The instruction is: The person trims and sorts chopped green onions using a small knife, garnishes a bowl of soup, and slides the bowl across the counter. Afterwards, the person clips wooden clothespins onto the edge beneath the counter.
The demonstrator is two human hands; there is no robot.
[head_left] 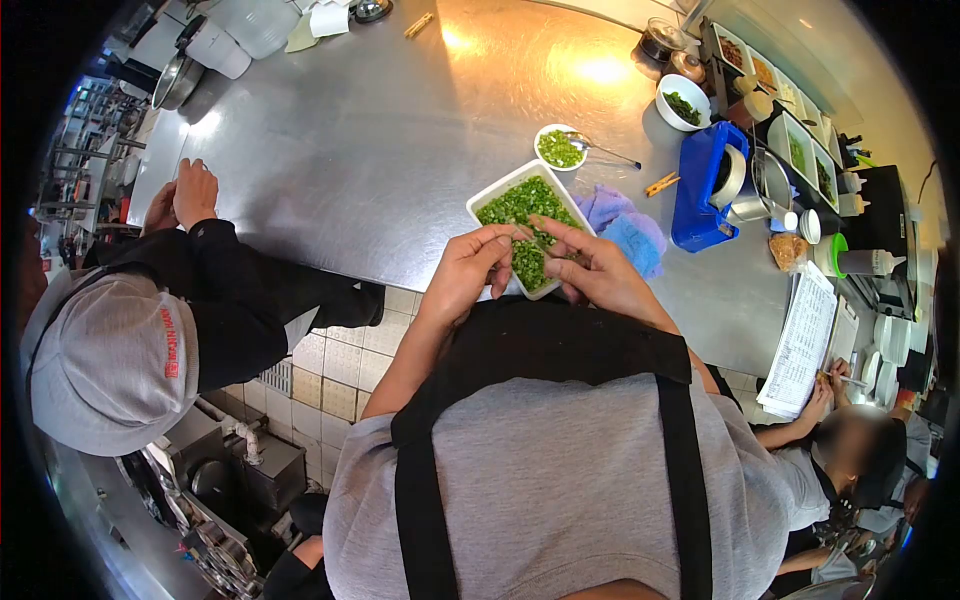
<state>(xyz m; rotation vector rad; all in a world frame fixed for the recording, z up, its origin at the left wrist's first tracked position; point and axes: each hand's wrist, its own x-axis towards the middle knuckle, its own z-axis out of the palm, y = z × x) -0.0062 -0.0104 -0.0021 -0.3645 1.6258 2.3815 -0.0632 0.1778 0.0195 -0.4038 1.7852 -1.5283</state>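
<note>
A white rectangular tub [503, 181] of chopped green onions [522, 203] sits near the table edge in front of me. My left hand [470, 268] is over its left side, thumb and fingers pinched together. Across from it, my right hand [598, 264] has its thumb and index finger closed in a pinch over the tub's right side. The fingertips of both hands nearly meet above the onions. Something small and thin seems to lie between them, but I cannot make it out. Just beyond stands a small white bowl [541, 137] of chopped green onions with a metal spoon [612, 154].
Purple and blue cloths [630, 240] lie right of the tub, near a wooden clothespin [662, 184] and a blue bin [692, 190]. A bowl of greens [684, 106] stands behind. At left, a person in a grey cap [110, 350] rests both hands at the steel table [330, 150].
</note>
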